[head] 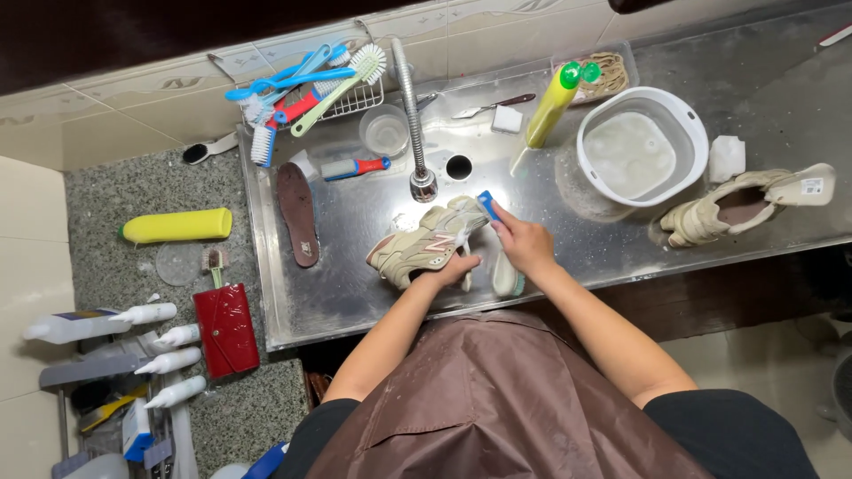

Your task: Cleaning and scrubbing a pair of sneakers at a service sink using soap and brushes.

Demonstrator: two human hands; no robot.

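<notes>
A beige sneaker [424,246] lies on its side in the steel sink [355,293], under the tap [422,184]. My left hand [451,270] grips it from below at the heel end. My right hand [522,241] holds a brush with a blue and white handle [497,239], its bristle end pressed against the sneaker's upper. A dark insole [296,213] lies flat in the sink to the left. The second beige sneaker [737,206] rests on the steel counter at the far right.
A white basin [641,146] of cloudy water stands right of the tap, beside a yellow-green bottle [550,106]. A wire rack [311,89] holds several brushes at the back. A yellow bottle [176,225], red wallet [226,328] and white squeeze bottles [169,359] sit on the granite at left.
</notes>
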